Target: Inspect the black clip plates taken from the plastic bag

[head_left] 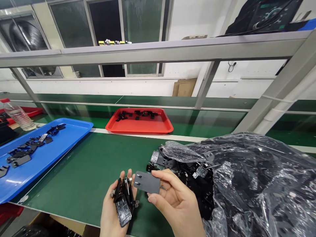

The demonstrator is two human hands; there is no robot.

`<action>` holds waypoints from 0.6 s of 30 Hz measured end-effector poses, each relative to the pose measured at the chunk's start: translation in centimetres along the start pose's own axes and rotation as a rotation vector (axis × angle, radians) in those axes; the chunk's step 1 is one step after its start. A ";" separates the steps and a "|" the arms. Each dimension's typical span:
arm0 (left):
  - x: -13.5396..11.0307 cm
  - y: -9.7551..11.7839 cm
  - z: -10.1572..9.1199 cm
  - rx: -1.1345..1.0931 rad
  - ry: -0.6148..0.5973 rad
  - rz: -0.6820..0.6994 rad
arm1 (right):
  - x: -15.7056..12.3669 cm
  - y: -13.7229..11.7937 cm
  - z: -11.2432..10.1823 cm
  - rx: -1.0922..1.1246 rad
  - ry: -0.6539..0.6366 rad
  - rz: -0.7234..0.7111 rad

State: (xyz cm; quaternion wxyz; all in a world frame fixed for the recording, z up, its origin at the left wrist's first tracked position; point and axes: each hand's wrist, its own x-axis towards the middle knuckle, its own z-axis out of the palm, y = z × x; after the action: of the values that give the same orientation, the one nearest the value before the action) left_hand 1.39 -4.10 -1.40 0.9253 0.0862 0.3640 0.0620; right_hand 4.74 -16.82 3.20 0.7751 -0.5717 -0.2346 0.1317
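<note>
My left hand [111, 210] is closed around a small stack of black plug parts [123, 201], held low over the near edge of the green tabletop [93, 171]. My right hand [177, 204] pinches a flat grey plate [147, 182] with two prongs between thumb and fingers, just beside that stack. To my right, a clear plastic bag [259, 184] spills more black parts onto the tabletop, a blue tray [56, 148] with parts lies on the left, and a red tray [158, 126] sits farther back.

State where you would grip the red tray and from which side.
Probably grip the red tray by its raised rim on the near long edge, coming from the person's side: it lies flat, that edge is unobstructed, and the black parts sit toward the far edge.
</note>
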 end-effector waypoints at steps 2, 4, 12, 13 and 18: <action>-0.1 0.0 0.1 -0.001 0.010 0.022 | -0.1 0.0 0.0 0.000 -0.009 0.005; -0.1 0.1 0.0 0.002 0.004 0.028 | -0.1 0.0 0.0 -0.004 -0.024 0.001; 0.0 0.1 -0.1 -0.041 -0.021 0.001 | -0.1 -0.7 0.9 0.050 0.052 0.025; 0.1 0.1 -0.1 -0.047 -0.018 0.003 | 0.0 -0.7 1.2 0.048 0.100 0.060; 0.8 1.5 -0.6 -0.121 0.012 0.050 | 4.0 0.9 3.6 -0.081 -0.059 0.298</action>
State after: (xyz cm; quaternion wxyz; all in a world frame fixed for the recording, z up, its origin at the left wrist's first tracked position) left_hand 1.47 -2.45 -2.02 0.9247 0.0386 0.3630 0.1078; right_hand 6.34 -11.67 4.09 0.7161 -0.6268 -0.1749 0.2523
